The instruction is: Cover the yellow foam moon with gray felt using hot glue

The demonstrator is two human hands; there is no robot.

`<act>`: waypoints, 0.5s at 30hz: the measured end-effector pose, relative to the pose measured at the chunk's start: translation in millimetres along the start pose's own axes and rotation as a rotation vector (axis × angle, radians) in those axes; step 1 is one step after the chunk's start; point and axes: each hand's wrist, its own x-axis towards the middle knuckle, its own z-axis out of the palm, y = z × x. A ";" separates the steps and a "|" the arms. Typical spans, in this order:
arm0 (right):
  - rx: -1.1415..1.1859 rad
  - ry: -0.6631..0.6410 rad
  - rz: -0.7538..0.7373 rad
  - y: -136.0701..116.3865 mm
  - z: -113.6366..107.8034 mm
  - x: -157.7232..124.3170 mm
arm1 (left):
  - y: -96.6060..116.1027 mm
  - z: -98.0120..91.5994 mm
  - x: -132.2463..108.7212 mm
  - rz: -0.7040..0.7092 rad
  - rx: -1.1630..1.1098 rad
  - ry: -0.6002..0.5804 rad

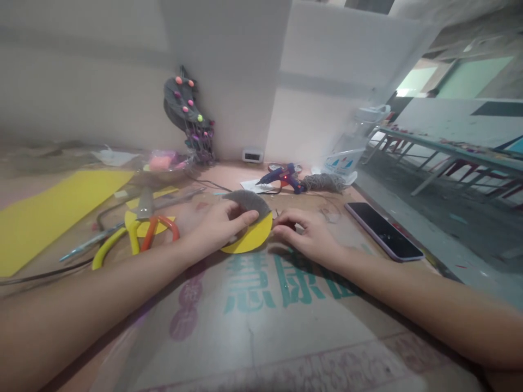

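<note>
A round disc (254, 238), bright yellow below and covered with grey yarn-like strands along its top, is held between the thumb and fingers of my left hand (214, 224). It tilts just above the printed board on the table. My right hand (307, 235) is beside the disc's right edge, thumb and fingertips drawn together. Whatever those fingertips pinch is too small and blurred to name. Behind the disc, a bundle of grey yarn (324, 183) lies near a blue glue gun (283, 176) with a red light.
Left of my hands are scissors with yellow and orange handles (134, 234), a pen (90, 242) and a yellow sheet (53, 212). A phone (384, 231) lies at right. A grey crescent ornament with coloured balls (180, 100) leans on the wall above a small digital clock (252, 155).
</note>
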 end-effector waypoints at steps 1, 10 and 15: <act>0.006 -0.009 -0.020 -0.7 1.7 -0.1 | -0.3 0.5 -0.2 0.007 -0.020 -0.023; 0.053 0.243 0.024 1.0 1.2 -4.0 | 10.1 2.0 -8.3 0.132 -0.097 -0.005; -0.127 0.379 -0.112 5.1 -3.6 -5.1 | 10.1 -0.5 -11.6 0.150 -0.109 -0.193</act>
